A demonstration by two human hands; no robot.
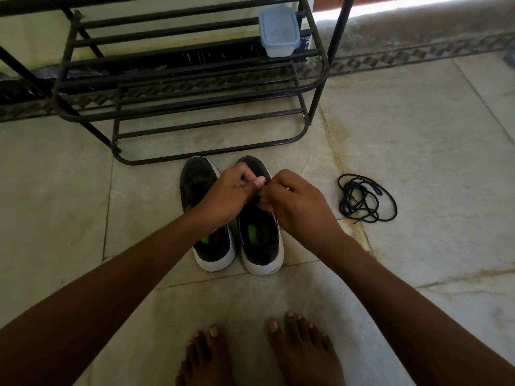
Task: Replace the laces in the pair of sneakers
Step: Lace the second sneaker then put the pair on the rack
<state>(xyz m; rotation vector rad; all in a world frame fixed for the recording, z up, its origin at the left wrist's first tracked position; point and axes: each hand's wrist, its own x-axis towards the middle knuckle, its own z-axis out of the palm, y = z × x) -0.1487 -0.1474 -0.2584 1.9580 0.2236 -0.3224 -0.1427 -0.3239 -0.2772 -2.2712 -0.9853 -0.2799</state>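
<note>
Two black sneakers with white soles stand side by side on the tiled floor, toes pointing away from me: the left sneaker (198, 179) and the right sneaker (260, 240). Both my hands work over the lacing area of the right sneaker. My left hand (228, 193) has its fingers curled and pinches the black lace there. My right hand (295, 201) pinches the same lace from the other side. The hands hide the lace and eyelets almost wholly. A loose black lace (365, 199) lies coiled on the floor to the right of the shoes.
A black metal shoe rack (195, 87) stands just beyond the sneakers, with a lidded plastic box (278, 32) on one shelf. My bare feet (262, 355) are on the tiles below the shoes. A patterned border runs along the wall base.
</note>
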